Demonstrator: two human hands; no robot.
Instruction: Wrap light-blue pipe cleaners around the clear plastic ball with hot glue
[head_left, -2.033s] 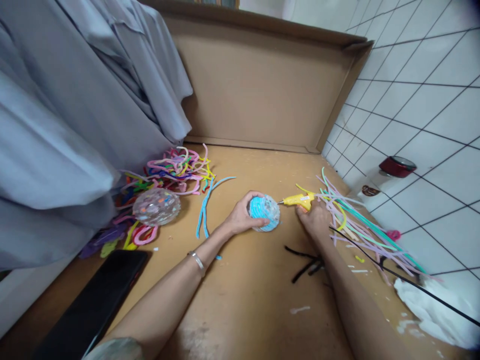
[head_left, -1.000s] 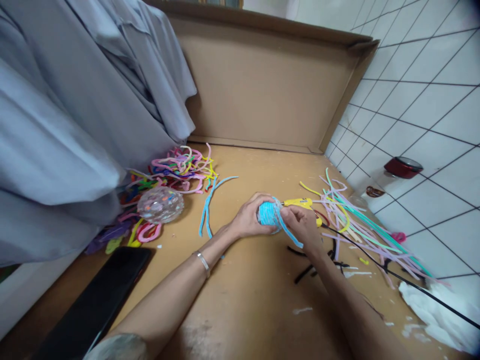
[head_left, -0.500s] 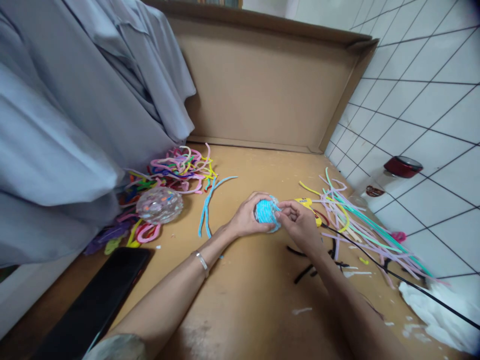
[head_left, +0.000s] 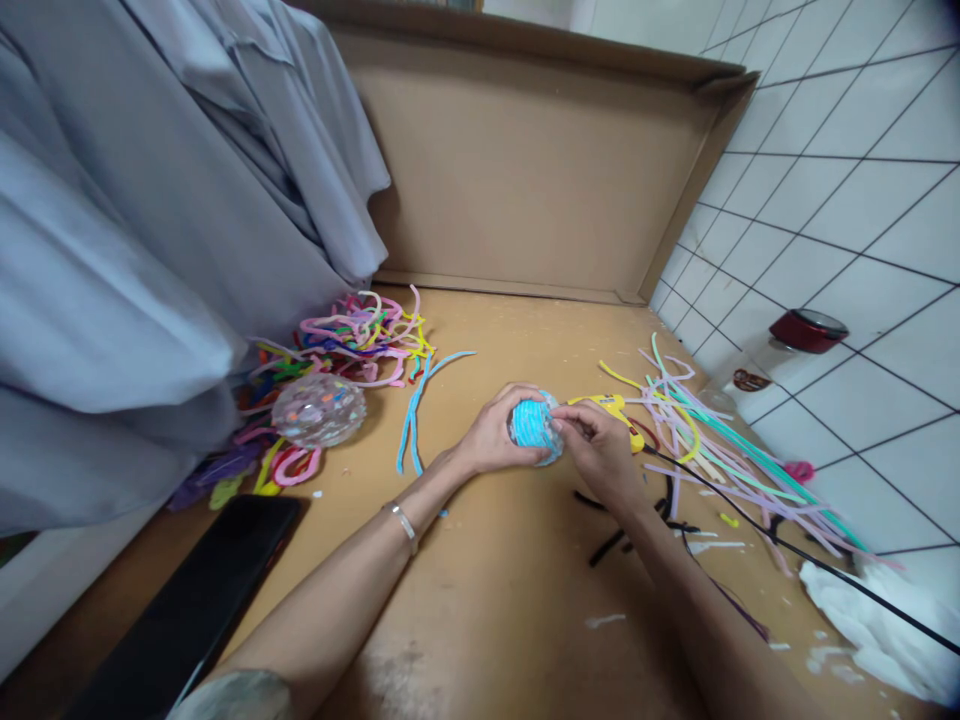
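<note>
My left hand (head_left: pixel 501 432) is wrapped round a clear ball (head_left: pixel 556 447) from its left side. Rows of light blue pipe cleaner (head_left: pixel 531 424) cover much of the ball's near face. At the ball's right edge, the thumb and fingers of my right hand (head_left: pixel 596 440) are pinched together on the blue pipe cleaner's end, mostly hidden by the fingertips. Just behind that hand lies a yellow glue gun (head_left: pixel 616 408), partly covered by it. Loose blue pipe cleaners (head_left: pixel 414 415) rest on the table left of my left hand.
At left are a second clear ball (head_left: pixel 319 410), a tangled pile of coloured pipe cleaners (head_left: pixel 360 340) and a phone (head_left: pixel 202 590). Long pipe cleaners (head_left: pixel 742 460), black pieces (head_left: pixel 607 545), a black cord (head_left: pixel 825 575), a red-lidded jar (head_left: pixel 806 332) and white tissue (head_left: pixel 877 625) lie right. Cardboard (head_left: pixel 525 170) stands behind.
My right fingers have shifted slightly along the ball's right edge, and more of the glue gun shows behind them. My left hand keeps its hold on the ball, almost unmoved.
</note>
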